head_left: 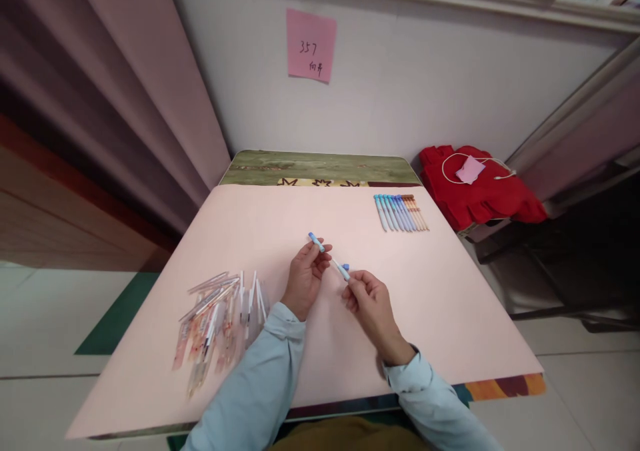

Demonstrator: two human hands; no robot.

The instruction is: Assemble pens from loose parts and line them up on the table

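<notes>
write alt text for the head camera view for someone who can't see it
The left hand holds a short blue pen piece and the right hand a pale blue barrel with a thin white stick, above a pale pink tabletop. A row of blue and brown pens lies far right, loose pen parts heaped near left.

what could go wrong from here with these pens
The small blue piece lies loose on the table right by the right hand, so it might get knocked away.

The left sleeve is close to the loose white sticks and could scatter them.

The blue pen section is held only by the fingers of the left hand, so it could slip.
</notes>
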